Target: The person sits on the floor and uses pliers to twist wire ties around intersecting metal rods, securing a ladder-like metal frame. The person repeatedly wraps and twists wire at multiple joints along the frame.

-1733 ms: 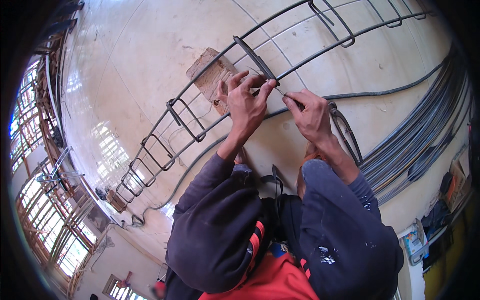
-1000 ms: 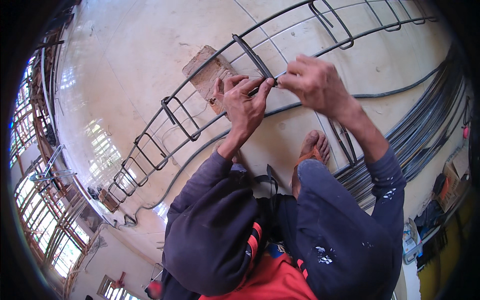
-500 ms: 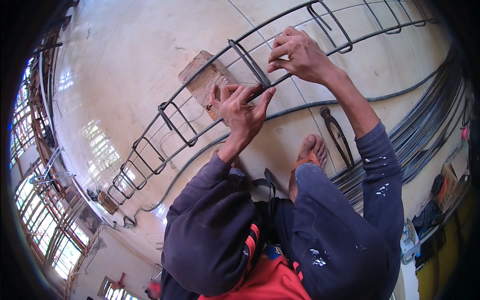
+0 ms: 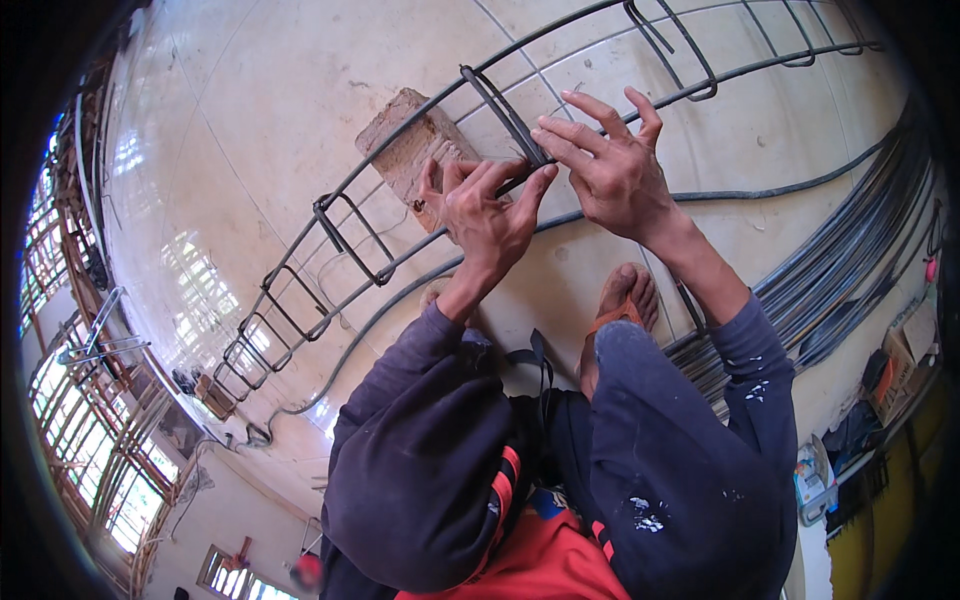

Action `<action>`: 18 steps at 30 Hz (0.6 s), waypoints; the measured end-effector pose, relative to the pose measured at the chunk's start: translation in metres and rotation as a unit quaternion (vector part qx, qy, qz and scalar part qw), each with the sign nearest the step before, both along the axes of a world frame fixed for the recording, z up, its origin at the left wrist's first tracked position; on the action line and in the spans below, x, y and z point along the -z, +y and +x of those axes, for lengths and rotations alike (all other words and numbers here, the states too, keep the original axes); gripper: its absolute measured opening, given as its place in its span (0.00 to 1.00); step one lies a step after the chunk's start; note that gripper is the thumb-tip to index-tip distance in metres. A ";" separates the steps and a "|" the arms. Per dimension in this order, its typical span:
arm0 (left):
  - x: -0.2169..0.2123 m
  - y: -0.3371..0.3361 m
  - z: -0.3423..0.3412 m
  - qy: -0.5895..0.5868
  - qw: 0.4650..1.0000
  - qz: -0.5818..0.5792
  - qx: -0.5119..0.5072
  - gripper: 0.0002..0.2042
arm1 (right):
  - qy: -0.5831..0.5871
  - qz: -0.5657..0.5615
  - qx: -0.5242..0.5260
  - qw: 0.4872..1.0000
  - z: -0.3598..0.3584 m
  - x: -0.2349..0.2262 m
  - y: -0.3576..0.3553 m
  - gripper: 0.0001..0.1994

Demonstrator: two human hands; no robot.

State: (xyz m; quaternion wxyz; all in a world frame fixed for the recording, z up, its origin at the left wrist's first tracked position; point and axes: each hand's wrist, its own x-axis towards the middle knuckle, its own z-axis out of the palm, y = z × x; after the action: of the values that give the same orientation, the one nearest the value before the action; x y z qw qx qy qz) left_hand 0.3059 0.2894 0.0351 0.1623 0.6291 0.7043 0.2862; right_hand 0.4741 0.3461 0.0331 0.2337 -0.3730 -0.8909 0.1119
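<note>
A long rebar cage [image 4: 478,75] of dark steel rods with bent square stirrups runs diagonally across the tiled floor. My left hand [image 4: 488,215] grips the near rod, thumb and fingers closed round it beside a stirrup's lower corner. Just right of that corner is my right hand [image 4: 615,180], its fingers stretched and spread, the index and middle fingertips close to the joint. Whether the right hand touches a thin tie wire there is too small to tell. Under the cage, a rough reddish brick [image 4: 405,145] lies partly behind my left hand.
A dark hose or cable [image 4: 740,197] snakes along the near side of the cage. At right lies a bundle of long steel rods [image 4: 850,250]. Pincers [image 4: 692,305] are mostly hidden by my right forearm. My sandalled foot [image 4: 630,295] rests close by.
My right hand has come down and nearer to the stirrup corner, its curled fingers now spread. The right forearm now covers most of the pincers. My left hand keeps nearly the same place.
</note>
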 end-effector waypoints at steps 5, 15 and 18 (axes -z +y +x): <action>-0.001 0.001 0.000 -0.006 1.000 -0.003 0.000 0.13 | 0.009 -0.092 -0.004 0.996 -0.004 0.011 -0.006 0.17; 0.000 0.001 0.000 -0.001 1.000 0.001 0.005 0.13 | 0.206 -0.108 0.168 0.958 0.013 0.051 -0.050 0.18; 0.000 0.001 -0.001 -0.001 1.000 -0.003 0.007 0.13 | 0.133 -0.093 0.087 0.983 0.008 0.054 -0.035 0.20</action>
State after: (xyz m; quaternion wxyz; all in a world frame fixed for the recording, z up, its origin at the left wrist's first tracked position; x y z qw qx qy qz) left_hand 0.3048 0.2903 0.0354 0.1665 0.6334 0.7005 0.2836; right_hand 0.4817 0.3110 -0.0214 0.3230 -0.4511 -0.8017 0.2225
